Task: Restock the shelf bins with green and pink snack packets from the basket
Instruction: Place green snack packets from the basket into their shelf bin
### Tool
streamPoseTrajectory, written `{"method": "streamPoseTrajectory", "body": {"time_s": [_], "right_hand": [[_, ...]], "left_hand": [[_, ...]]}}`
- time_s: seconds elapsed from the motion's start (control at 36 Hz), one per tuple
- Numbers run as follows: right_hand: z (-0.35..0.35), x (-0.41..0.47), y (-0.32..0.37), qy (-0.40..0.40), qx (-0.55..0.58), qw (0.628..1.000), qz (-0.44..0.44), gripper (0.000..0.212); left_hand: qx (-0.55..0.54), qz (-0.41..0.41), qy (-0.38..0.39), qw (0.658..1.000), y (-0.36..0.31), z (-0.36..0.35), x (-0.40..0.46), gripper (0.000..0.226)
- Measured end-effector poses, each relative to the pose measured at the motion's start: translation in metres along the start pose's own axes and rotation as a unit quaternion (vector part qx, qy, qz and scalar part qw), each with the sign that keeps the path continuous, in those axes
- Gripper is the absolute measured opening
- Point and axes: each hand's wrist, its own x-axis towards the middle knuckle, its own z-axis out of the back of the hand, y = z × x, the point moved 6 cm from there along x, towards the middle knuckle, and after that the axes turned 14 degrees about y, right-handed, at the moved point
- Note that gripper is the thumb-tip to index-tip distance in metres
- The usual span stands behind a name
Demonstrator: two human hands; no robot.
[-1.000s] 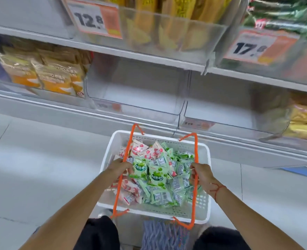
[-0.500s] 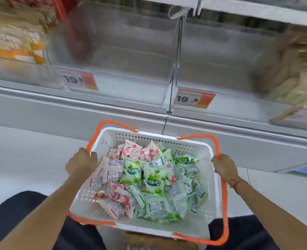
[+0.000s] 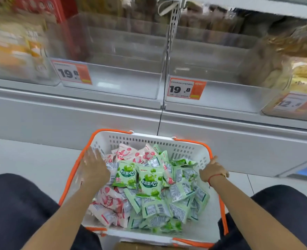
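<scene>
White basket [image 3: 149,139] is down; my left hand [image 3: 93,168] left its rim, fingers spread wide.
My right hand [image 3: 212,171] still grips the rim; packets [image 3: 145,179] come next.

Across the upper frame runs a white shelf [image 3: 113,103] carrying clear bins [image 3: 123,56] (two in the middle bare inside, those at far left and right holding blurred yellowish packs), with orange price tags [image 3: 186,88] on their fronts.

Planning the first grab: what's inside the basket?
Inside the white basket: green packets heaped centre and right, pink packets left and rear. Whatever lies under the heap is covered.
</scene>
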Motion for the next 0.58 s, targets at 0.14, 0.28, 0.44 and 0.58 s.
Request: {"method": "streamPoseTrajectory", "body": {"time_s": [0.14,0.28,0.44,0.58], "right_hand": [[0.019,-0.014,0.008,-0.011,0.006,0.999,-0.035,0.078],[0.036,-0.051,0.061,-0.148,0.109,0.943,0.278,0.041],[-0.003,-0.088,0.123,0.186,0.084,0.883,0.422,0.035],[0.014,-0.082,0.128,0.139,0.086,0.889,0.428,0.029]], "left_hand": [[-0.070,-0.220,0.011,0.973,-0.080,0.006,-0.023,0.045],[-0.046,-0.290,0.125,0.948,-0.127,-0.001,-0.033,0.045],[0.008,-0.275,0.174,0.946,-0.129,0.005,-0.025,0.039],[-0.006,-0.319,0.207,0.925,-0.126,0.033,-0.022,0.037]]}}
